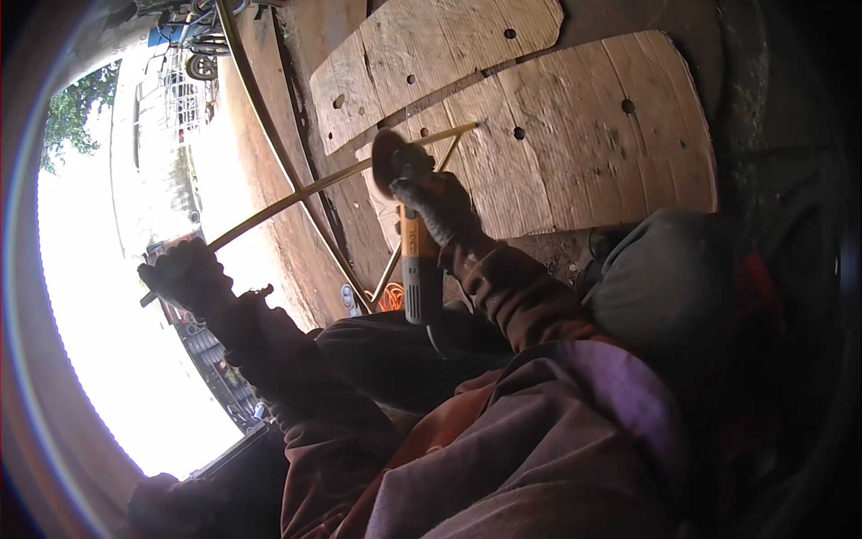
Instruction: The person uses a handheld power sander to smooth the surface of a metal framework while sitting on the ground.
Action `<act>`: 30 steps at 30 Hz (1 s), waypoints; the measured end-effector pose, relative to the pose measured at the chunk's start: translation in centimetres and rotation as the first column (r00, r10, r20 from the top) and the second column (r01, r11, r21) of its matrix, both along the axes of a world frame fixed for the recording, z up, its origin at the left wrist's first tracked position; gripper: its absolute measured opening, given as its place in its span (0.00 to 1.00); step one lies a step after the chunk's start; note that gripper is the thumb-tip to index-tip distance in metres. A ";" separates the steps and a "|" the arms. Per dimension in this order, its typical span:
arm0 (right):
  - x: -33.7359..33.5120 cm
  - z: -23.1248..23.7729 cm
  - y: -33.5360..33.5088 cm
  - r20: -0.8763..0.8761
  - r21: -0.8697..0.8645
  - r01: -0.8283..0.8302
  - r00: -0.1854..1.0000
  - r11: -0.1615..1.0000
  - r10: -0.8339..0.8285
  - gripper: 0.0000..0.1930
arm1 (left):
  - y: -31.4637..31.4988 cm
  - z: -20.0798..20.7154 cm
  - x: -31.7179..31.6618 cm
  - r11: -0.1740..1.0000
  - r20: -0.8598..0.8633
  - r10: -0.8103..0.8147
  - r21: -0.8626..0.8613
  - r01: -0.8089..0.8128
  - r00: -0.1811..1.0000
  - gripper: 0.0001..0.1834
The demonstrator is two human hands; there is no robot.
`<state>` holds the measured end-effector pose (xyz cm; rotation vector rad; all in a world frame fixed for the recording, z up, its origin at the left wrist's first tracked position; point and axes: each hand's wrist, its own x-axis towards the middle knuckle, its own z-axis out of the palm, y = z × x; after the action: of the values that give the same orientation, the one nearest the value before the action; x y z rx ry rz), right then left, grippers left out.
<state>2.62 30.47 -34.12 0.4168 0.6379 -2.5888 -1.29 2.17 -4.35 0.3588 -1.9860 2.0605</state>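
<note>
My gloved right hand [437, 205] is closed around the head end of an orange and grey angle grinder [420, 287], whose body and cord hang down toward my lap. Its round reddish-brown disc [384, 163] stands edgewise close to a thin gold-coloured metal bar [341, 174]; I cannot tell whether the two touch. At the left, my left hand [190, 277], dark against the glare, wraps round the near end of that bar. A longer gold-coloured bar [260, 101] crosses it, and thinner pieces slant below, so together they look like a frame.
Two flattened cardboard sheets [593, 135] with several holes lie on the ground ahead. Orange cable [390, 296] is bundled beyond my legs. My bent knee [669, 274] rises at the right. A wheel [202, 66] shows at the far left, near a glaring bright area.
</note>
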 end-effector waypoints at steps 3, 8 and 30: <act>0.4 2.4 -0.9 -0.190 0.090 0.142 0.974 0.986 -0.123 0.13 | -3.7 1.8 -1.8 0.410 -0.203 -0.561 0.774 0.482 0.802 0.16; -0.2 -0.6 0.4 0.333 -0.353 0.132 0.943 0.927 -0.007 0.12 | -4.3 0.9 -0.4 0.307 -0.297 -0.430 0.840 0.448 0.852 0.14; -1.9 -3.9 1.3 0.395 -0.438 0.314 0.909 0.842 -0.134 0.14 | 7.7 1.9 -1.6 0.957 0.235 -0.264 -0.060 0.285 0.936 0.15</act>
<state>0.77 31.78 -37.98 0.7923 -0.2194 -2.6651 -2.94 9.86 -2.47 -0.1722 -1.9202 2.0755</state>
